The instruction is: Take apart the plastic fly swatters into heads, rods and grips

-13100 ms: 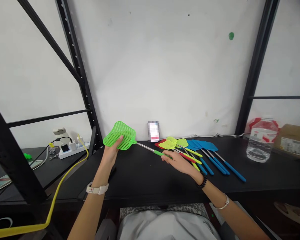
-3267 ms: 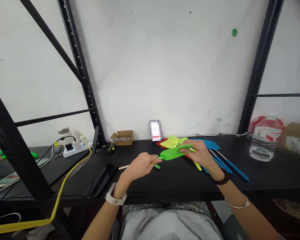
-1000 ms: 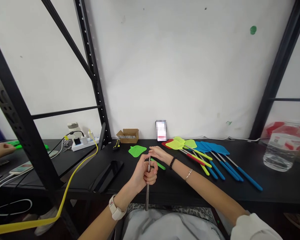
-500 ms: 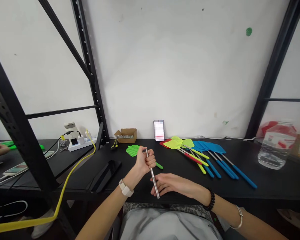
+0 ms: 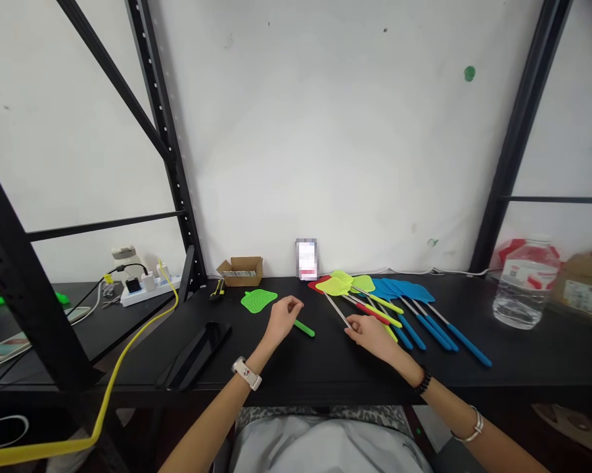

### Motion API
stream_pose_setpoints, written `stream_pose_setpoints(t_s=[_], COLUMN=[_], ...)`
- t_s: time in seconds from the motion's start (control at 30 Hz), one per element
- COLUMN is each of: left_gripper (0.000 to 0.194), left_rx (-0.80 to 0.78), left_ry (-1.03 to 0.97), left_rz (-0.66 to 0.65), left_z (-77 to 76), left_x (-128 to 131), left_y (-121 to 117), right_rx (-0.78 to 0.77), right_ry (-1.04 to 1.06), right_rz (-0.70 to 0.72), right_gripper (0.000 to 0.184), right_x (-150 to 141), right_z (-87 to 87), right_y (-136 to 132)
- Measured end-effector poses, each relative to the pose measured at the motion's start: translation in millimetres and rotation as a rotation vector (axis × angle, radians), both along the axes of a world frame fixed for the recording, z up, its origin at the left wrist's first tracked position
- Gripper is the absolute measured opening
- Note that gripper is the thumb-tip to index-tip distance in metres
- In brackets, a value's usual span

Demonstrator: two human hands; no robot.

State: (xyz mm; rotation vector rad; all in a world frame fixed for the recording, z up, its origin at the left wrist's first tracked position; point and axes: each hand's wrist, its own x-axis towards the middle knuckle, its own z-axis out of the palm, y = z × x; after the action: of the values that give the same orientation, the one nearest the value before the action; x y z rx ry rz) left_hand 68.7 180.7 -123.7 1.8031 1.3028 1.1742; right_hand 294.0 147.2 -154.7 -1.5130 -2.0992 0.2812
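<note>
A detached green swatter head (image 5: 259,301) lies flat on the black table (image 5: 296,368). Its short green handle (image 5: 304,328) lies just right of it. My left hand (image 5: 282,320) hovers over the handle's near end with its fingers loosely bent and apart, holding nothing. My right hand (image 5: 370,332) pinches the near end of a thin silver rod (image 5: 336,309). The rod slants away to the left, and its far tip lies by the yellow swatter heads.
Several yellow, red and blue swatters (image 5: 399,305) are fanned out right of centre. A small cardboard box (image 5: 240,269) and a card (image 5: 306,259) stand by the wall. A black slab (image 5: 194,351), a power strip (image 5: 145,289), a yellow cable (image 5: 128,348) and a water bottle (image 5: 522,289) are nearby.
My left hand has let go of the silver rod. My right hand now holds it and has carried it right, toward the swatter pile. The left hand has dropped over the green handle.
</note>
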Motion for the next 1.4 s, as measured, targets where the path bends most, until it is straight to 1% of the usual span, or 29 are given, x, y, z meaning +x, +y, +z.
stream_pose_setpoints(t_s=[0.03, 0.1, 0.27, 0.33, 0.4, 0.47, 0.5, 0.6, 0.67, 0.77, 0.83, 0.97, 1.07, 1.13, 1.23, 1.27, 1.3, 1.4], left_gripper=[0.015, 0.016, 0.038, 0.043, 0.052, 0.057, 0.057, 0.048, 0.040, 0.027, 0.024, 0.035, 0.038, 0.040, 0.046, 0.047, 0.047, 0.045], left_rx=[0.020, 0.042, 0.168, 0.220, 0.279, 0.297, 0.288, 0.249, 0.239, 0.238, 0.240, 0.223, 0.208, 0.184, 0.098, 0.067, 0.037, -0.035], left_ry=[0.025, 0.073, 0.394, 0.535, 0.672, 0.773, 0.805, 0.829, 0.796, 0.735, 0.726, 0.740, 0.744, 0.818, 0.970, 0.997, 1.014, 1.047], left_rz=[0.013, 0.051, 0.184, 0.200, 0.187, 0.107, 0.033, -0.222, -0.337, -0.424, -0.436, -0.410, -0.374, -0.260, 0.002, 0.068, 0.116, 0.200], left_z=[-2.4, -5.4, -10.2, -12.8, -15.7, -18.5, -19.8, -21.3, -19.6, -14.2, -11.2, -10.4, -11.2, -10.4, -8.3, -8.0, -8.1, -9.7], left_x=[-3, -7, -5, -1, 5, 8, 9, 9, 5, -4, -11, -26, -38, -48, -68, -75, -82, -94], left_y=[-1, -3, -8, -13, -20, -26, -28, -29, -24, -14, -8, 1, 10, 19, 40, 47, 54, 69], right_rx=[0.039, 0.086, 0.157, 0.186, 0.227, 0.266, 0.280, 0.306, 0.311, 0.272, 0.223, 0.179, 0.182, 0.208, 0.318, 0.359, 0.394, 0.457], right_ry=[-0.081, -0.156, -0.235, -0.264, -0.288, -0.291, -0.284, -0.271, -0.279, -0.293, -0.300, -0.314, -0.318, -0.323, -0.341, -0.345, -0.347, -0.335], right_rz=[-0.048, -0.103, -0.160, -0.182, -0.204, -0.215, -0.214, -0.187, -0.162, -0.144, -0.141, -0.171, -0.217, -0.237, -0.226, -0.213, -0.200, -0.172], right_gripper=[0.011, 0.007, 0.004, 0.005, 0.007, 0.010, 0.011, 0.012, 0.012, 0.012, 0.011, 0.008, 0.008, 0.011, 0.017, 0.019, 0.019, 0.017], right_x=[3, 3, -1, -1, -1, 0, 1, 2, 2, 4, 5, 7, 7, 7, 6, 6, 6, 6], right_z=[-0.4, -1.2, -3.6, -4.3, -4.5, -4.4, -4.3, -5.1, -6.8, -9.5, -9.9, -7.3, -5.5, -5.5, -6.8, -7.4, -8.0, -9.1], right_y=[1, 1, -4, -6, -7, -8, -8, -9, -9, -7, -5, -3, -4, -5, -7, -7, -7, -6])
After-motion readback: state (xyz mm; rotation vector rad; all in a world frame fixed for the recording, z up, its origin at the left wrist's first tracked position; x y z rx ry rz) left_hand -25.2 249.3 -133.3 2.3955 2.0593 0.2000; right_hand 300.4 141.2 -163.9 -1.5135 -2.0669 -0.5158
